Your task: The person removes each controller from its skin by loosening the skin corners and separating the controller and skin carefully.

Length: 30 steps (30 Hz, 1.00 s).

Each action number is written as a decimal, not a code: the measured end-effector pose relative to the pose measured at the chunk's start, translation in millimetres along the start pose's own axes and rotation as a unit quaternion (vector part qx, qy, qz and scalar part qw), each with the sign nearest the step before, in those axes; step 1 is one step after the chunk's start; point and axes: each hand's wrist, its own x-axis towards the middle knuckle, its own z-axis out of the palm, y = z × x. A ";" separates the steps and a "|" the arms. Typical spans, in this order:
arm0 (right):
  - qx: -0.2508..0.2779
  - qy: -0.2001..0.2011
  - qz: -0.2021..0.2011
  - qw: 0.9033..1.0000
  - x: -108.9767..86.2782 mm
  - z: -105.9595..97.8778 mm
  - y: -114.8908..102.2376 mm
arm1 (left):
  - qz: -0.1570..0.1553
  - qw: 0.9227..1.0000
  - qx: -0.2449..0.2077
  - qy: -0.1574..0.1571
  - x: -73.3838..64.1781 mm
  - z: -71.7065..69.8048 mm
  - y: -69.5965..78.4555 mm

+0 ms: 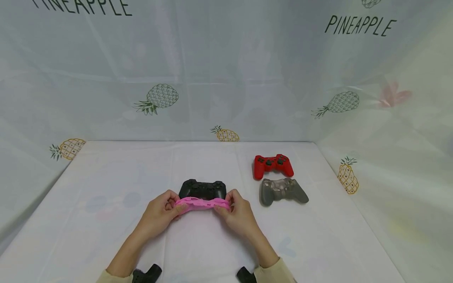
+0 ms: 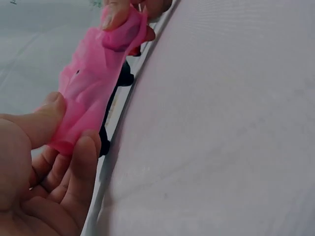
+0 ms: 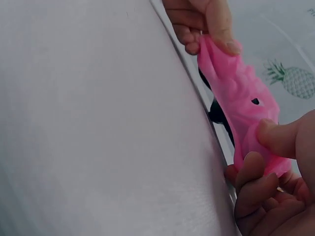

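Note:
A soft pink silicone controller cover (image 1: 201, 204) is stretched between both hands, just in front of a black game controller (image 1: 203, 190) on the white table. My left hand (image 1: 159, 212) pinches its left end between thumb and fingers. At the other end, my right hand (image 1: 238, 214) pinches it the same way. In the left wrist view the cover (image 2: 91, 81) looks thin and wrinkled. A small dark hole shows in the cover (image 3: 241, 103) in the right wrist view. The black controller is partly hidden behind it.
Right of the hands lie a red game controller (image 1: 273, 166) and, nearer, a grey one or grey cover (image 1: 283, 191). The white-covered table (image 1: 106, 188) meets a hanging cloth (image 1: 226, 70) with pineapple prints at the back and sides.

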 end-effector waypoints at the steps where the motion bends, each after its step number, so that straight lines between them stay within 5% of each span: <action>1: -0.004 0.000 -0.001 1.000 -0.1 0.5 0.5 | 0.002 1.000 0.004 0.000 0.0 0.3 0.4; 11: -0.040 -0.021 -0.034 0.998 8.2 -4.3 -1.0 | 0.004 0.997 0.076 0.015 2.4 -2.6 2.2; 30: -0.064 -0.056 -0.020 0.996 47.5 -13.9 3.4 | 0.005 0.992 0.119 -0.035 40.3 -8.4 3.2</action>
